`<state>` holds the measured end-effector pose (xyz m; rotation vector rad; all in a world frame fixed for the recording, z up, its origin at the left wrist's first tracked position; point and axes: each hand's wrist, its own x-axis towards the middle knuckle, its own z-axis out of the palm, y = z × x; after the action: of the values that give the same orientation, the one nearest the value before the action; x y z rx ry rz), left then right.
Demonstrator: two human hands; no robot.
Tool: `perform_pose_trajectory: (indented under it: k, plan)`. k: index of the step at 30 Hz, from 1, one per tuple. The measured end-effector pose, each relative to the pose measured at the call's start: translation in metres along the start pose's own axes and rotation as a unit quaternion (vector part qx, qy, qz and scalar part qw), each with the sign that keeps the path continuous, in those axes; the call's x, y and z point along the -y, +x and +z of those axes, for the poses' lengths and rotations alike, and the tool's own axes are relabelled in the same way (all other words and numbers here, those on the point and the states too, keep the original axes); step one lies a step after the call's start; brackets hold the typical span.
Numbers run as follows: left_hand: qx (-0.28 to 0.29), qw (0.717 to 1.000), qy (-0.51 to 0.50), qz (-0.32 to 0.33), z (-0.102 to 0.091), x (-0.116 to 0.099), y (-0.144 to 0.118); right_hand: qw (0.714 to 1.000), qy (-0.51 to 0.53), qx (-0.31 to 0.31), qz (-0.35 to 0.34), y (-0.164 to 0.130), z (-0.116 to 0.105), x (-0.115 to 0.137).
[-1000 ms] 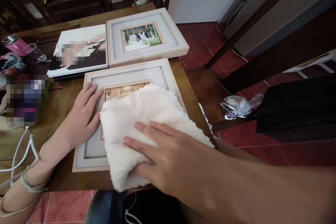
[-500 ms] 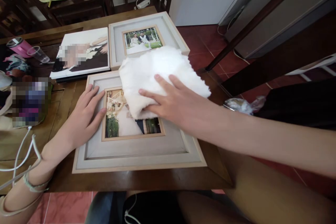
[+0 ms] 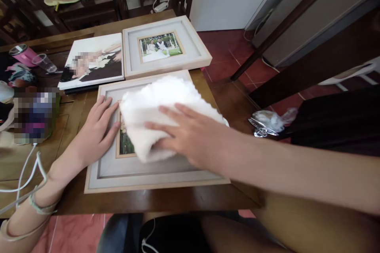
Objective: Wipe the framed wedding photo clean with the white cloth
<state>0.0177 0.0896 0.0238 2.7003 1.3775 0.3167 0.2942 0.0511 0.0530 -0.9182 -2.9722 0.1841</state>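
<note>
A picture frame [image 3: 133, 174] with a pale wood edge and a grey-white mount lies flat on the table in front of me. My left hand [image 3: 97, 130] rests on its left side, fingers stretched out and slightly apart. Under my right hand [image 3: 187, 134] is a fluffy white cloth [image 3: 166, 93], pressed onto the frame, with the thumb tucked by its near fold. The cloth hides most of the photo inside; only the photo's left strip [image 3: 127, 144] shows.
Behind lies a second framed photo [image 3: 160, 47], with a canvas-like print [image 3: 97, 61] to its left. A pink tumbler [image 3: 23, 54], a clear plastic cup [image 3: 46, 63] and white cables [image 3: 40, 166] are at the left. A clear plastic bag [image 3: 268, 120] is beyond the table's right edge.
My right hand and the white cloth have slid toward me and to the left, covering more of the photo and uncovering the frame's far edge. My left hand stays in place.
</note>
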Motion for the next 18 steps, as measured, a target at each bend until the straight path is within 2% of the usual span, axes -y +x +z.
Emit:
perform_pose_trajectory:
  k: [3, 5, 7, 10, 14, 16, 18]
  plan:
    - [-0.01, 1.0, -0.007, 0.004, 0.0, 0.0, 0.0, 0.997, -0.065, -0.042, 0.029, 0.005, 0.008, -0.03]
    - [-0.011, 1.0, -0.01, 0.006, 0.0, 0.0, 0.0, 0.993, -0.093, -0.057, 0.046, 0.006, 0.01, -0.035]
    - [-0.009, 1.0, -0.01, 0.005, 0.0, 0.0, 0.001, 0.993, -0.094, -0.041, 0.055, 0.004, 0.008, -0.025]
    - [-0.008, 1.0, -0.006, 0.005, 0.0, -0.001, 0.001, 0.999, -0.039, -0.003, 0.03, -0.003, 0.004, 0.011]
    - [-0.002, 1.0, -0.006, 0.01, 0.0, 0.001, 0.001, 0.998, 0.06, -0.024, -0.026, -0.013, 0.001, 0.052]
    - [0.001, 1.0, -0.007, 0.013, 0.001, 0.002, 0.0, 0.995, 0.085, -0.018, -0.04, -0.013, 0.002, 0.053]
    - [0.005, 1.0, -0.004, 0.012, 0.001, 0.002, 0.0, 0.996, 0.079, -0.001, -0.039, -0.009, 0.003, 0.04]
